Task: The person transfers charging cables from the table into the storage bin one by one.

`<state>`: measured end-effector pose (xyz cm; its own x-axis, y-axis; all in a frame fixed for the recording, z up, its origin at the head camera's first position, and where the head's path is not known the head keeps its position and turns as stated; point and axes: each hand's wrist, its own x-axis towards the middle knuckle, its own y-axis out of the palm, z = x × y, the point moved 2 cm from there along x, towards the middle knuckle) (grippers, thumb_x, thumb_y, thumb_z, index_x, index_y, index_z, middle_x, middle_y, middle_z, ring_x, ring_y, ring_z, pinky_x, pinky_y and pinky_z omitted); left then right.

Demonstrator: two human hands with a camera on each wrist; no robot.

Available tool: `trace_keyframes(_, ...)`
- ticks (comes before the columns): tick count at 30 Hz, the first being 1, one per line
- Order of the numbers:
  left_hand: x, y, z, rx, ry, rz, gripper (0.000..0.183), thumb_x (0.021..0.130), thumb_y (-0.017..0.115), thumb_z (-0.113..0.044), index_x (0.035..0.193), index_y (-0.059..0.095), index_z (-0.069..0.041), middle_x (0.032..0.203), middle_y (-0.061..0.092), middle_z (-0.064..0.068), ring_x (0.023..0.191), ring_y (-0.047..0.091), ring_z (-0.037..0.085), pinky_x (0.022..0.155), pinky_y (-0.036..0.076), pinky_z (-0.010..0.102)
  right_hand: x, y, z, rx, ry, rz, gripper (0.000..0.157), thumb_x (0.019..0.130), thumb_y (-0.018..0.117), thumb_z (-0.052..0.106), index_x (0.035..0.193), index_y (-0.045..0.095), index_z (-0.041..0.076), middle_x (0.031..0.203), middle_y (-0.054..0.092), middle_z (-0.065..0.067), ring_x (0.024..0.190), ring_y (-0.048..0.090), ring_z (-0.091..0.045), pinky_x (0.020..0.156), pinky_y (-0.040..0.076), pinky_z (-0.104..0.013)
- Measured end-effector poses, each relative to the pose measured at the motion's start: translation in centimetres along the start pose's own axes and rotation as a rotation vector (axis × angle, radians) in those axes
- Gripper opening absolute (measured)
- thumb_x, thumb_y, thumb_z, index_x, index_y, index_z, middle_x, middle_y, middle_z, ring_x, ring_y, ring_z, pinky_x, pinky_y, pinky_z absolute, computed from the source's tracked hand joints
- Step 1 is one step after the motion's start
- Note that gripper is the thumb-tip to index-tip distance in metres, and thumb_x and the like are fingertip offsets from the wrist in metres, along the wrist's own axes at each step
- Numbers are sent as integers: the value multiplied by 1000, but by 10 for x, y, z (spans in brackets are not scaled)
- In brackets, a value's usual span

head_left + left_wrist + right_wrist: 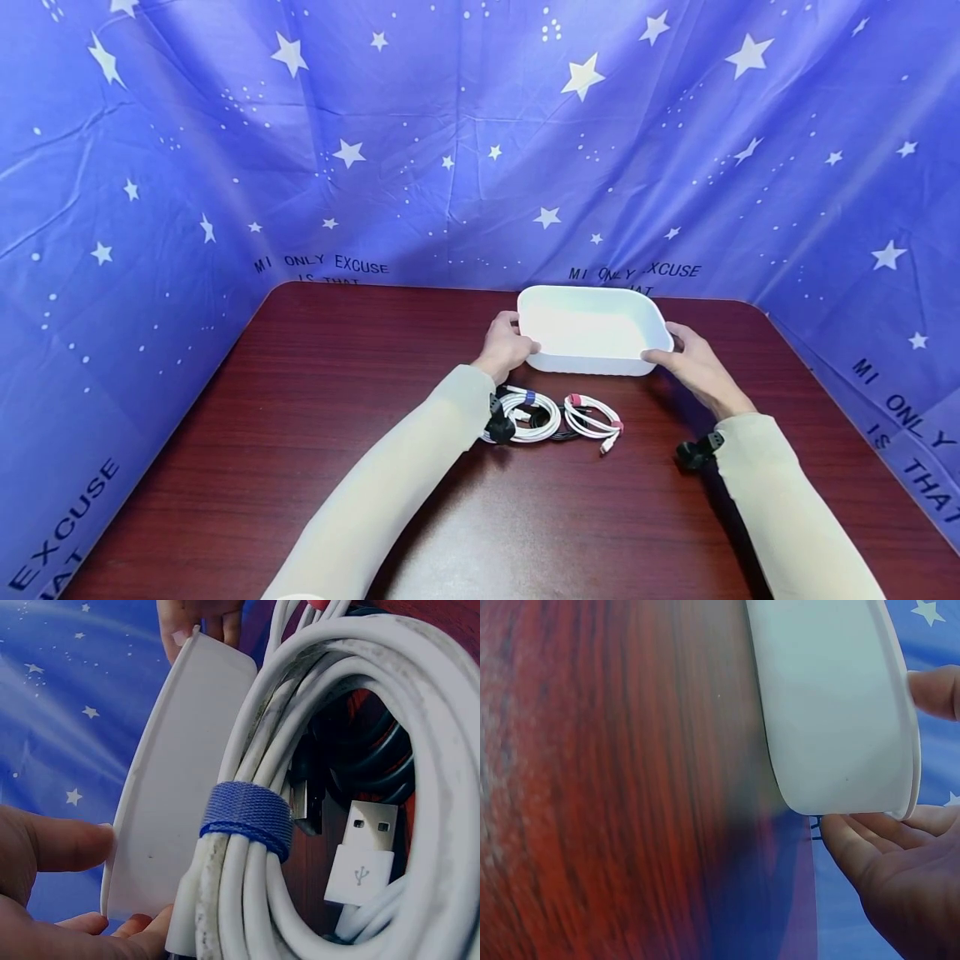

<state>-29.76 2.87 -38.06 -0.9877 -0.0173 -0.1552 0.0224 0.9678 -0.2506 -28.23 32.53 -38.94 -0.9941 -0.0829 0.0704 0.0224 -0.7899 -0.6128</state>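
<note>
A white plastic bin (592, 364) with rounded corners stands near the table's back edge, its open top facing up. My left hand (505, 346) grips its left end, thumb at the rim and fingers along the side. At the opposite end my right hand (693, 367) holds the bin, its thumb over the front right rim and the other fingers against the end wall. Just in front lie coiled cables: a white USB cable (251, 877) with a blue strap, a white cable (587, 427) with red ties, and a black cable (375, 765) partly hidden beneath.
The dark red wooden table (315, 417) runs back to a blue star-printed curtain (450, 167), which also hangs at both sides. A black wrist camera (699, 452) is strapped to the right wrist; the left one overlaps the coils in the head view.
</note>
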Motion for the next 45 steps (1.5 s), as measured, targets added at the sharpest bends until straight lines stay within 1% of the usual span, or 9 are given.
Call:
trace_keyframes(6, 1, -1, 1, -8, -4, 3, 64, 75, 71, 7, 133, 46, -3, 113, 60, 13, 101, 58, 24, 83, 50, 31, 0, 2, 0, 2, -20, -8, 68, 89, 68, 25, 139, 36, -8, 130, 48, -26, 107, 48, -27, 77, 41, -11)
trace_keyframes(11, 1, -3, 2, -17, -7, 7, 63, 75, 71, 7, 133, 46, -3, 111, 59, 13, 98, 58, 23, 80, 51, 30, -1, 3, 2, 4, -9, -14, 69, 89, 67, 24, 139, 34, -8, 131, 47, -27, 111, 47, -30, 77, 40, -10)
trace_keyframes(20, 0, -6, 2, 2, -3, 11, 65, 75, 71, 6, 134, 45, -2, 115, 59, 14, 102, 57, 25, 83, 50, 30, -1, 5, 4, 15, 9, -4, 72, 89, 67, 25, 141, 31, -8, 134, 44, -27, 114, 47, -32, 79, 39, -11)
trace_keyframes(28, -2, -9, 1, -10, 2, 10, 64, 74, 71, 7, 132, 46, -2, 111, 60, 14, 98, 59, 24, 82, 50, 30, -1, 7, 6, 10, 6, 0, 73, 89, 67, 25, 142, 30, -9, 134, 44, -29, 115, 47, -35, 79, 40, -14)
trace_keyframes(32, -3, -11, 1, -12, 4, 5, 63, 74, 71, 8, 131, 47, -1, 110, 61, 15, 97, 59, 24, 83, 50, 30, 0, 8, 7, 8, 2, -3, 73, 89, 67, 25, 142, 30, -9, 134, 45, -28, 114, 47, -34, 79, 39, -13)
trace_keyframes(45, -2, -14, 4, -21, 6, 1, 62, 74, 70, 9, 130, 47, -1, 106, 61, 13, 95, 58, 22, 79, 51, 28, 1, 12, 7, 25, -21, -2, 70, 89, 67, 22, 140, 32, -9, 131, 47, -27, 109, 48, -29, 77, 41, -10)
